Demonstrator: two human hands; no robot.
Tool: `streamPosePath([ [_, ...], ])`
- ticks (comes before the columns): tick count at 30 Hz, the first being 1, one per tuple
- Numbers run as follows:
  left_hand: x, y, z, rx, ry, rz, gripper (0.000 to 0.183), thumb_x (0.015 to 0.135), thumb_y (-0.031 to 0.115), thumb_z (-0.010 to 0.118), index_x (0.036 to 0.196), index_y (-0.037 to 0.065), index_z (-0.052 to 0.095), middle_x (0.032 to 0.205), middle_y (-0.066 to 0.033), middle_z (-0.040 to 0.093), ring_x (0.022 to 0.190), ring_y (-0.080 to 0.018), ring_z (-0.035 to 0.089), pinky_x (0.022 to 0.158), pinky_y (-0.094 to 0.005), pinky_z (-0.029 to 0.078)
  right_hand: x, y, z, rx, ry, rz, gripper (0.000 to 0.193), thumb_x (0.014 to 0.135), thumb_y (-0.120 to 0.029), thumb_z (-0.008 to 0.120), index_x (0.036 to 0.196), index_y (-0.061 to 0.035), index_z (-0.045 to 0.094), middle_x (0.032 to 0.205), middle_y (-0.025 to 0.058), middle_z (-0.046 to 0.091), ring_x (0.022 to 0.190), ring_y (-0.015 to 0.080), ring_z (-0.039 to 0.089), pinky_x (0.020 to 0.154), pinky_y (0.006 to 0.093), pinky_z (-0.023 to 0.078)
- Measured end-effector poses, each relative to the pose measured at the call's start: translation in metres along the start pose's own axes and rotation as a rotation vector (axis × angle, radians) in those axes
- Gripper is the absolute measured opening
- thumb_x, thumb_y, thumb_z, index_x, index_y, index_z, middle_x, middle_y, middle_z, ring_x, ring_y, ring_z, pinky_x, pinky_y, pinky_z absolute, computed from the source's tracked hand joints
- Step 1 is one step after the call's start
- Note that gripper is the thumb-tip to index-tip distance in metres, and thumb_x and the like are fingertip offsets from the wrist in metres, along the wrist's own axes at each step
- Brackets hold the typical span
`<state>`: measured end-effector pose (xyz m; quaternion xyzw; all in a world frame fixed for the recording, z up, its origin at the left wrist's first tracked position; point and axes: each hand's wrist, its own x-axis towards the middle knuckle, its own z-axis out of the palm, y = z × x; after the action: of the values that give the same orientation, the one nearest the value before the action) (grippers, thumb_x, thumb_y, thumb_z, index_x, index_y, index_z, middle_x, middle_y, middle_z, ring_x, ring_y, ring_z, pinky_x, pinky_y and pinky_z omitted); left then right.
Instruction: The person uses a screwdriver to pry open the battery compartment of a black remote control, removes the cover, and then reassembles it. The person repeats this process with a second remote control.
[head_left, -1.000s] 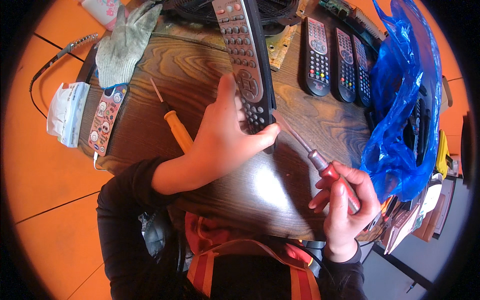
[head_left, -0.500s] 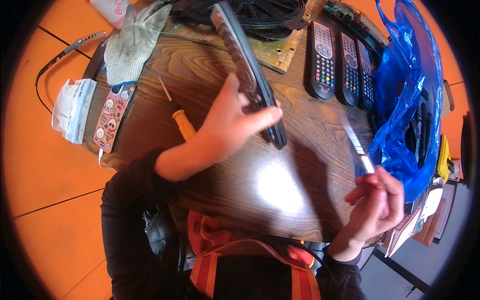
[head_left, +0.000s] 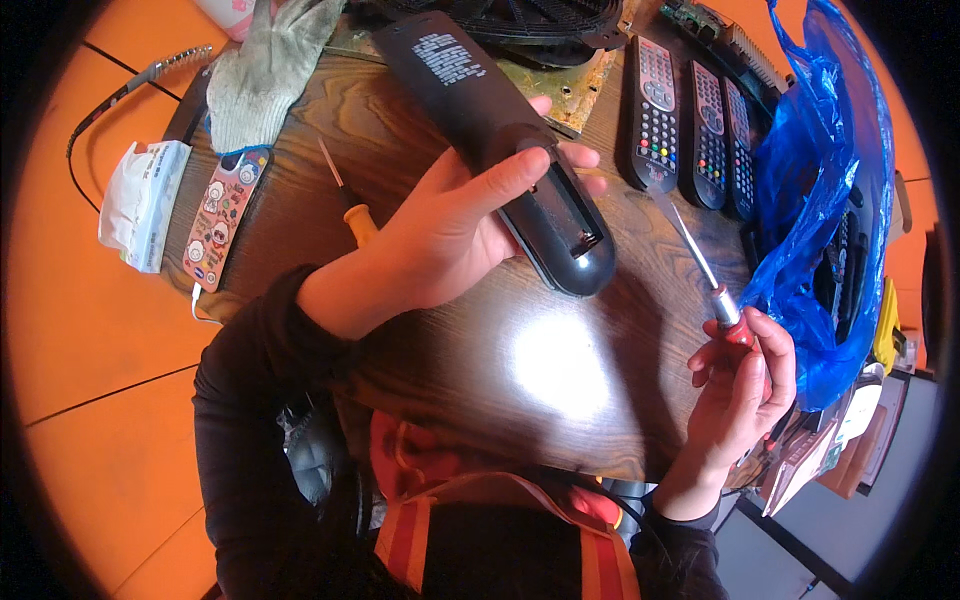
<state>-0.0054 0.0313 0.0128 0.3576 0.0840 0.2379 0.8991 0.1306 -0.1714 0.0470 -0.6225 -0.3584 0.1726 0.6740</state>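
Note:
A black remote control (head_left: 470,110) is held above the table by my left hand (head_left: 445,225), thumb across its back and fingers round the far edge. Its back faces up, and the battery compartment (head_left: 572,222) lies uncovered, with a metal spring at its lower end. At the right, my right hand (head_left: 742,385) is closed round the red handle of a screwdriver (head_left: 705,262). The metal shaft points up and away, its tip just below the nearest of the remotes on the table. A second screwdriver with a yellow handle (head_left: 360,222) lies behind my left wrist.
Several remotes (head_left: 656,110) lie in a row at the far right, beside a blue plastic bag (head_left: 800,200). A grey glove (head_left: 262,95), a phone in a patterned case (head_left: 222,225) and a tissue pack (head_left: 150,205) are at the left. A black fan grille (head_left: 510,25) stands at the back.
My left hand has turned the remote from its edge so its back and battery compartment show. The screwdriver in my right hand has shifted slightly, its tip now further left.

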Motion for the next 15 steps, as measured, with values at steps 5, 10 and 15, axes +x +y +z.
streamPosePath([
  [5, 0.0, 0.003, 0.003, -0.055, -0.07, -0.028, 0.037, 0.085, 0.016, 0.055, 0.118, 0.008, 0.04, 0.114, -0.013, 0.052, 0.107, -0.0246, 0.052, 0.085, -0.0441, 0.046, 0.0, 0.002, 0.0, 0.042, -0.003, -0.001, 0.033, 0.085, -0.019, 0.054, 0.108, 0.0047, 0.048, 0.085, 0.0191, 0.062, 0.056, 0.0194, 0.059, 0.047, 0.0233, 0.043],
  [10, -0.001, 0.002, 0.0, 0.04, -0.089, -0.009, 0.042, 0.083, 0.022, 0.058, 0.118, 0.008, 0.039, 0.109, -0.0129, 0.051, 0.106, -0.0257, 0.051, 0.086, -0.0453, 0.045, -0.001, 0.002, 0.0, 0.035, -0.008, -0.019, 0.032, 0.084, -0.017, 0.055, 0.107, 0.0046, 0.048, 0.085, 0.0188, 0.062, 0.057, 0.0194, 0.06, 0.048, 0.0239, 0.043],
  [15, -0.003, 0.005, -0.009, 0.037, -0.033, -0.04, 0.042, 0.081, 0.03, 0.059, 0.113, 0.012, 0.04, 0.102, -0.0049, 0.047, 0.093, -0.0208, 0.051, 0.085, -0.0455, 0.044, -0.002, 0.003, 0.003, -0.038, -0.101, -0.031, 0.03, 0.08, -0.013, 0.06, 0.103, 0.0034, 0.05, 0.087, 0.0171, 0.059, 0.064, 0.0198, 0.06, 0.052, 0.0236, 0.046],
])
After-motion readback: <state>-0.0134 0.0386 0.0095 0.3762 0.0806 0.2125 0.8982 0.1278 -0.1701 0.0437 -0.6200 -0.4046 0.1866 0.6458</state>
